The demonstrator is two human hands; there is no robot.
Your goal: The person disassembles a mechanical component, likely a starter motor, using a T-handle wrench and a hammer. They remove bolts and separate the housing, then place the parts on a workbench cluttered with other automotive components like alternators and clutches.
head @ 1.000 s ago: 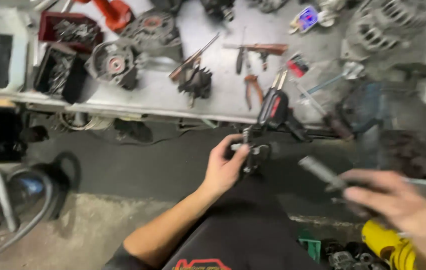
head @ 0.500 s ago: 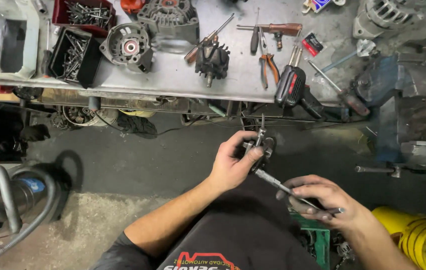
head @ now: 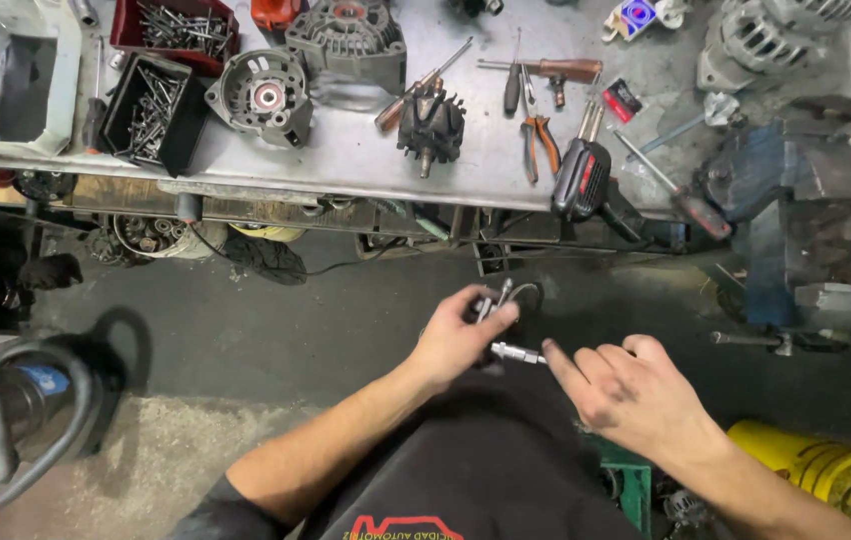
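A steel workbench (head: 366, 150) is shown across the top, bearing an alternator housing (head: 264, 97), a black rotor (head: 432, 124) and pliers (head: 540, 138), with a blue vise (head: 776, 200) at the right. Below the bench edge, over the dark floor, a small metal part (head: 502, 325) with a short threaded pin is enclosed by the curled left hand (head: 458, 340), while the right hand (head: 636, 398) is held loosely open and empty, its forefinger at the pin's tip. The part is judged light, rigid and possibly greasy, best gripped by its body.
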